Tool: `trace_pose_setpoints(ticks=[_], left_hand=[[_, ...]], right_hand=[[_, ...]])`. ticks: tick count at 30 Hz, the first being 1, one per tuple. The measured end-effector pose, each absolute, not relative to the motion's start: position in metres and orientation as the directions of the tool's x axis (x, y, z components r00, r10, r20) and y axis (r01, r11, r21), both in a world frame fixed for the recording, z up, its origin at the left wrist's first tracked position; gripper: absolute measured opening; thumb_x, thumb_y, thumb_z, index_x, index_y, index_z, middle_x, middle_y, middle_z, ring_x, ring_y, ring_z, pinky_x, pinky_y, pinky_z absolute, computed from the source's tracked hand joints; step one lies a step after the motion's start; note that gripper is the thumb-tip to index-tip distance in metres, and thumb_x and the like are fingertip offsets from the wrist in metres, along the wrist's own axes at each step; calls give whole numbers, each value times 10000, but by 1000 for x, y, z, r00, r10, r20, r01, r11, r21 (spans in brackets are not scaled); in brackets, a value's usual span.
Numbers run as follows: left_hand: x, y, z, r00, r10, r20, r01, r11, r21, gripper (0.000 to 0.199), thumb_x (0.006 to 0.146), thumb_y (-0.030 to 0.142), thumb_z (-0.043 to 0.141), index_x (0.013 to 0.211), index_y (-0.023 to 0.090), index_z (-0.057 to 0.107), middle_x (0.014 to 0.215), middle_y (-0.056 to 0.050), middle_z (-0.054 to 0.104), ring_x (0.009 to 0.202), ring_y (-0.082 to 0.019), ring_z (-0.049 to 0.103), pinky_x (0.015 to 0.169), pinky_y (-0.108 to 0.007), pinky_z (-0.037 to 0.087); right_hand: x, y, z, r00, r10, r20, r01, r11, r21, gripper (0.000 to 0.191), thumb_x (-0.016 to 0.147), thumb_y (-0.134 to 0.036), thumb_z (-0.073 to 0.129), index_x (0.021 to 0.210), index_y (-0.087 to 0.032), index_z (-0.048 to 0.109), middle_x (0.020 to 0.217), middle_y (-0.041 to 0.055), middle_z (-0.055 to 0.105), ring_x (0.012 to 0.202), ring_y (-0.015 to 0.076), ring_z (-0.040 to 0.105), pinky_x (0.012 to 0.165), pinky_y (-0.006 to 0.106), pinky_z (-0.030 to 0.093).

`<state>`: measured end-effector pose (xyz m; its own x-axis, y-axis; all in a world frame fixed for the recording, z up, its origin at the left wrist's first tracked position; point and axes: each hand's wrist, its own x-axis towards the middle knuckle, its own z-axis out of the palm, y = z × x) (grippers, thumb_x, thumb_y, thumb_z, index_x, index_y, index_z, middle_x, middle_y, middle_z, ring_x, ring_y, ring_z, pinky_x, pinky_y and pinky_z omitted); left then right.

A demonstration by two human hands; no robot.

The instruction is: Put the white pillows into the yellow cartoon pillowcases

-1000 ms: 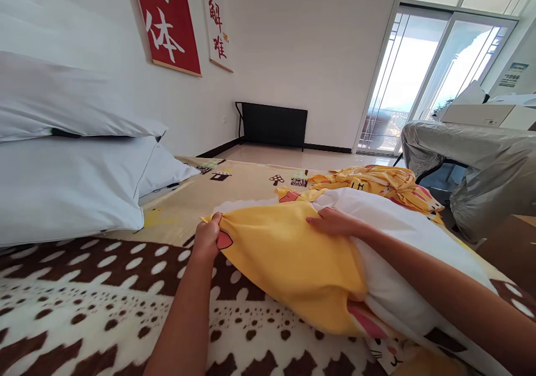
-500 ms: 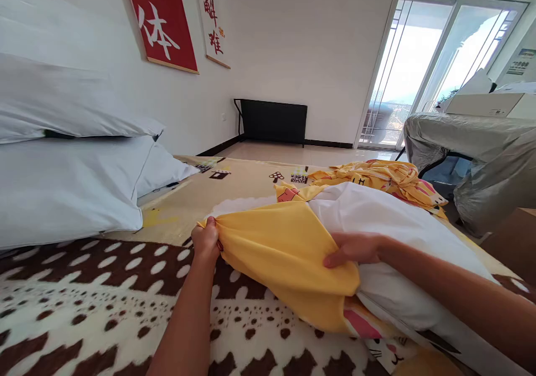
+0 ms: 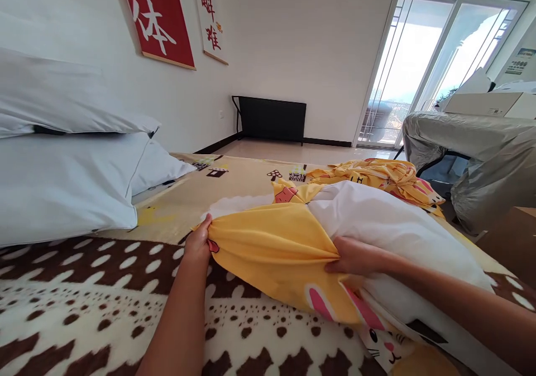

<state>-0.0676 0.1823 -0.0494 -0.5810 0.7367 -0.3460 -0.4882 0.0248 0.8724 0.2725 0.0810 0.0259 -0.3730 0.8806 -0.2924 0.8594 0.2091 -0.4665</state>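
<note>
The left hand pinches the far end of the yellow rabbit-print fabric cover; the right hand's grip pinches its opening edge. The cover lies partly over the white soft pillow, above the brown-and-white patterned blanket.

1. The left hand is closed in a grip left of the frame's centre, its thumb uppermost.
2. The left forearm, bare, slants up from the bottom edge, with the wrist roughly in line.
3. The right hand sits right of centre, pinching with its fingers toward the left.
4. The right forearm, also bare, runs in from the lower right, nearer horizontal than the other.
5. The hands are well apart.
</note>
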Motion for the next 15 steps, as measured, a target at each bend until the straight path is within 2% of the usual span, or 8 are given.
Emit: trace_pose_setpoints(ticks=[1,3,6,9,11,12,13,15], left_hand=[[-66,182,-48,-556,750,-359,-513,31,858,261,807,206,585,569,156,488,412,41,470,344,-97,435,431,-216,425],[-61,180,-43,-482,800,-356,-553,37,832,248,863,203,499,622,149,525,489,7,555,446,-119,546,540,-232,499],[-59,174,-32,-336,890,-308,-587,57,807,271,899,275,444,737,129,606,625,-56,651,613,-173,644,637,-292,547],[-74,164,-25,-234,952,-198,-559,35,828,262,865,356,512,867,135,653,748,-85,699,682,-199,666,617,-300,553],[-89,155,-25,-73,991,-114,-426,72,902,267,779,398,620,827,140,668,711,-98,699,606,-211,654,499,-277,510],[-94,150,-25,81,993,-88,-314,109,943,295,722,414,674,791,127,676,679,-119,695,567,-223,645,441,-261,465],[-95,145,-26,260,961,-90,-184,141,973,336,669,429,714,766,109,686,664,-149,692,550,-240,643,406,-247,418],[-85,137,-25,555,811,-184,52,187,981,418,609,463,749,781,85,709,720,-204,704,619,-292,665,402,-240,372]], right_hand=[[272,84,22,-317,917,-241,889,200,-411,194,662,-322,683,743,-150,645,765,39,653,728,188,587,636,255,442],[276,92,17,-273,947,-171,891,182,-416,177,672,-315,653,657,-144,607,687,26,612,672,170,556,583,243,414],[288,106,20,-321,942,-96,746,189,-638,173,647,-312,629,615,-152,574,645,-1,587,669,167,549,565,236,415],[301,116,30,-359,932,-58,458,121,-881,191,627,-338,623,711,-167,612,737,-1,645,733,183,593,663,274,473],[306,120,36,-330,940,-87,309,20,-951,235,607,-349,643,773,-183,634,780,7,676,761,194,620,720,306,492],[307,121,38,-304,946,-111,261,-29,-965,245,597,-346,656,785,-189,639,785,10,685,770,199,631,737,316,496],[308,121,39,-287,949,-131,223,-67,-972,248,585,-337,671,787,-195,643,788,12,693,778,203,639,752,322,499],[308,122,38,-274,949,-158,175,-112,-978,250,576,-326,693,790,-205,649,801,18,705,801,212,651,783,337,504]])
